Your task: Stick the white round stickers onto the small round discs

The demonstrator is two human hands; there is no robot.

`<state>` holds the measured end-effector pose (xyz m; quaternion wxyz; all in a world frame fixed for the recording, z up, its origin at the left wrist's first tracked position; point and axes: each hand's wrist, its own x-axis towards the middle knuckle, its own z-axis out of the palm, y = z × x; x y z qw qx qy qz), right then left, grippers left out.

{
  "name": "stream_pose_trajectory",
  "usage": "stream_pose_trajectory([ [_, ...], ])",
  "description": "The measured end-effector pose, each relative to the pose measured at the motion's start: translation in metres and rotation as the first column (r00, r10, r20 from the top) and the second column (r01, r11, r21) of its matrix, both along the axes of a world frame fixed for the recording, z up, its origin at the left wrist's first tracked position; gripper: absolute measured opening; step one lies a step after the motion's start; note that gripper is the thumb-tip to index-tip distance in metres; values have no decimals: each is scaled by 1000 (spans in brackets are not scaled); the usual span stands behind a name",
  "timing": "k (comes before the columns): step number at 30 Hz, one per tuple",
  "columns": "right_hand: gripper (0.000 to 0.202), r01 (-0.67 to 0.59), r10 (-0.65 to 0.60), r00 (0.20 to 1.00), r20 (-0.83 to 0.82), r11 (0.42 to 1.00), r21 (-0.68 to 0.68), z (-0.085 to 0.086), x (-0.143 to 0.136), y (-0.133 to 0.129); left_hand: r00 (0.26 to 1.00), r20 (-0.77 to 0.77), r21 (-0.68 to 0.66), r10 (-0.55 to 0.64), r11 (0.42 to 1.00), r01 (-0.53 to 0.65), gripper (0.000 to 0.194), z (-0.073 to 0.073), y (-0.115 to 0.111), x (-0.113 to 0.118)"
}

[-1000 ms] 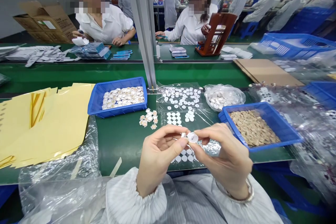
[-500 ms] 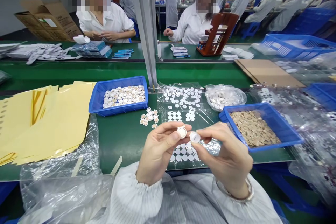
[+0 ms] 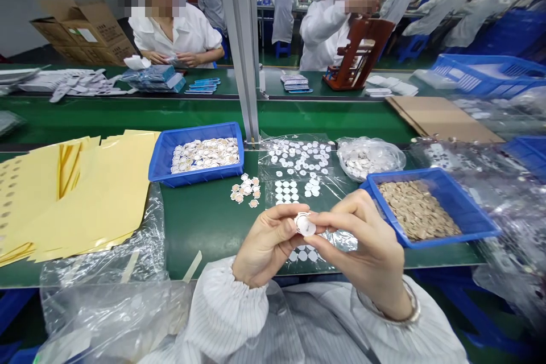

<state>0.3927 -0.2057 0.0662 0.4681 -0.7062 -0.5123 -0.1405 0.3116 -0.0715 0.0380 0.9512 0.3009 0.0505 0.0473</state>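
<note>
Above the table's near edge, my left hand (image 3: pixel 267 244) pinches a small round piece with a ring-like rim, mostly covered now. My right hand (image 3: pixel 367 250) grips a white disc (image 3: pixel 305 225) between thumb and fingers, and the disc overlaps the face of the round piece. Rows of white discs (image 3: pixel 286 190) lie on clear plastic film just beyond my hands, and more are partly hidden beneath them. A small loose pile of round pieces (image 3: pixel 246 189) is on the green table to the left of the film.
A blue tray (image 3: pixel 196 173) of round pieces stands at left, another blue tray (image 3: pixel 464 233) of tan discs at right. Yellow sheets (image 3: pixel 98 193) cover the left side. A clear bag (image 3: pixel 371 156) of white pieces lies behind. A metal post (image 3: pixel 241 51) rises ahead; two people sit across.
The white disc in my right hand has moved left onto the round piece in my left hand. Across the table, the person at right has raised an arm.
</note>
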Motion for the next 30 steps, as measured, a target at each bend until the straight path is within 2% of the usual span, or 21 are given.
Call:
stream_pose_trajectory([
  [13, 20, -24, 24, 999, 25, 1000, -17, 2, 4, 1, 999, 33, 22, -27, 999, 26, 20, 0, -1, 1],
  [24, 17, 10, -8, 996, 90, 1000, -17, 6, 3, 0, 1000, 15, 45, -19, 999, 18, 20, 0, -1, 2],
  [30, 19, 72, -69, 994, 86, 997, -21, 3, 2, 5, 999, -3, -26, -47, 999, 47, 22, -1, -1, 2],
])
